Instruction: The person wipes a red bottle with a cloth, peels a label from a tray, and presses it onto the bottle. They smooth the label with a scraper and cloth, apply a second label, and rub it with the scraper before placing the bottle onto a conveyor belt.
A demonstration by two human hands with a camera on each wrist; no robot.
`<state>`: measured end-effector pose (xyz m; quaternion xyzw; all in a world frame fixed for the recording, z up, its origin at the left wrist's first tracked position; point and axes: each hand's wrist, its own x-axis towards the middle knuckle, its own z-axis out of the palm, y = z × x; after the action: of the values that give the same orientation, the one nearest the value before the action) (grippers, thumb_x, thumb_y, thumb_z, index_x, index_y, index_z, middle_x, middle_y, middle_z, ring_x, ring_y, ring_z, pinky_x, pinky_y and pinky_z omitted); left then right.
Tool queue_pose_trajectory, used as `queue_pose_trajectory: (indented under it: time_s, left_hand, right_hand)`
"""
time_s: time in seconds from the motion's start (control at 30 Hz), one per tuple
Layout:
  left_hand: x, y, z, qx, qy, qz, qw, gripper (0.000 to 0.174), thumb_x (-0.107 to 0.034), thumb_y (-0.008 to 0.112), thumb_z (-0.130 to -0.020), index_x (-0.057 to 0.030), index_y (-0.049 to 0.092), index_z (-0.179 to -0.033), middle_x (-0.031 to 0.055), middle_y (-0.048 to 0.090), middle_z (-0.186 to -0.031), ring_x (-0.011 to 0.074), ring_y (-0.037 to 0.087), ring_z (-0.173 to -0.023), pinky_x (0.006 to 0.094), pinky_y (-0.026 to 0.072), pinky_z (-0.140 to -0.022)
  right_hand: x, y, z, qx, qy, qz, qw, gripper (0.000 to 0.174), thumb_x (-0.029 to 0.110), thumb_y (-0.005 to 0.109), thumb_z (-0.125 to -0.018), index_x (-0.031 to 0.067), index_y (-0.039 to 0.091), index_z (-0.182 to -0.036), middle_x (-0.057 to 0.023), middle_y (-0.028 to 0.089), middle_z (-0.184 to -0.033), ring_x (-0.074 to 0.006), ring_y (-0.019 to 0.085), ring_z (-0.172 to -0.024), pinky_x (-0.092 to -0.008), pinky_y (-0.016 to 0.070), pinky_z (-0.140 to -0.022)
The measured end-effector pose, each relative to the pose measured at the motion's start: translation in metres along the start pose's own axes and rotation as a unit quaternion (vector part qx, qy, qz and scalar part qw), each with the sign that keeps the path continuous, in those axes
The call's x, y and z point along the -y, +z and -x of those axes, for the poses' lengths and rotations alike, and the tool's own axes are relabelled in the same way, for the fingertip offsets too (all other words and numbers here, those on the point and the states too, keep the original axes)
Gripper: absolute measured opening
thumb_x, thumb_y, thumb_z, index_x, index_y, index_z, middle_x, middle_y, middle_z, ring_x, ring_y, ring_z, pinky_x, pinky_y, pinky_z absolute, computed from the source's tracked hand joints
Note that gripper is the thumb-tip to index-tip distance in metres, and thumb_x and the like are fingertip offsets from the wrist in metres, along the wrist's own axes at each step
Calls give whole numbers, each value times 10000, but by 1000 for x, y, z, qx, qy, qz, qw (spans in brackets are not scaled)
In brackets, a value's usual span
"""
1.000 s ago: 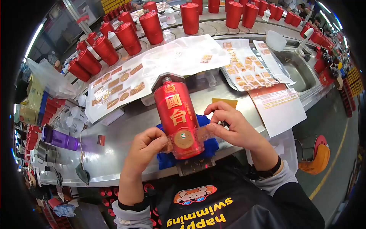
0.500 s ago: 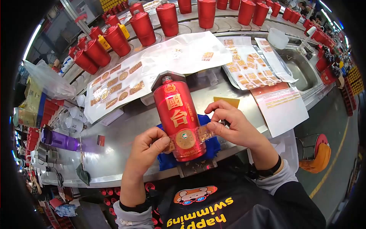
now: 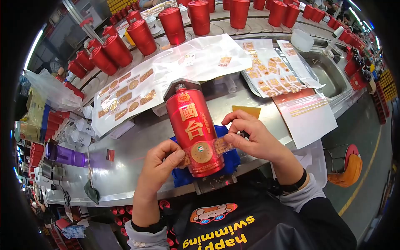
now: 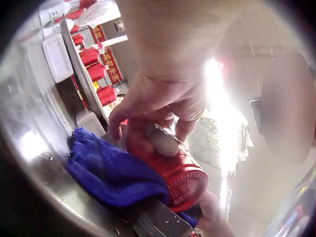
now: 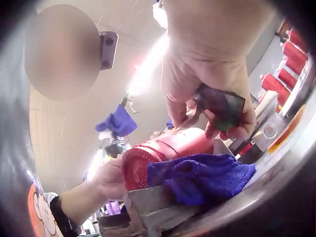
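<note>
A red bottle (image 3: 192,112) with gold characters lies tilted on a blue cloth (image 3: 230,163) over a metal stand. Across its lower front stretches a clear label strip (image 3: 202,153) with a round gold emblem. My left hand (image 3: 161,161) pinches the strip's left end between thumb and index finger, beside the bottle. On the other side, my right hand (image 3: 253,139) pinches the right end, which stands off the bottle's surface. A dark, partly see-through piece (image 5: 222,104) also sits within my right hand's fingers; its kind is unclear.
White label sheets (image 3: 166,68) lie behind the bottle, and a tray of gold labels (image 3: 271,75) stands right of them. Beyond, red bottles (image 3: 173,25) line a conveyor. A sink (image 3: 329,77) is at right, a purple water bottle (image 3: 66,155) at left.
The bottles on the conveyor have shifted to the right. Both hands stay nearly in place, holding the strip against the bottle with only slight movement.
</note>
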<state>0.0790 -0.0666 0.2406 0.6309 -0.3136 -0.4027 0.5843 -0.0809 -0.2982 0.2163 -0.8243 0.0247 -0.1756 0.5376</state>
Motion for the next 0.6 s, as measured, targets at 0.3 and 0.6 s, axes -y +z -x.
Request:
queue_pose_trajectory:
  time_s: [0.3, 0.6]
  left_hand:
    - [-1, -1, 1, -1, -3, -16, 1000, 179, -140, 610, -967, 10, 576, -876, 37, 619, -794, 91, 553, -737, 259, 459, -670]
    - [0, 0, 0, -9, 1, -34, 999, 221, -233, 630, -955, -42, 562, -867, 28, 622, -765, 96, 563, -701, 248, 449, -661]
  right_hand:
    - [-1, 2, 0, -6, -3, 11, 1000, 217, 206, 662, -915, 54, 601, -773, -113, 588, -1073, -188, 586, -908, -311, 438, -748]
    - [-3, 3, -1, -11, -6, 9, 1000, 224, 216, 671, -906, 49, 599, -774, -121, 599, -1057, -196, 598, -885, -318, 444, -747]
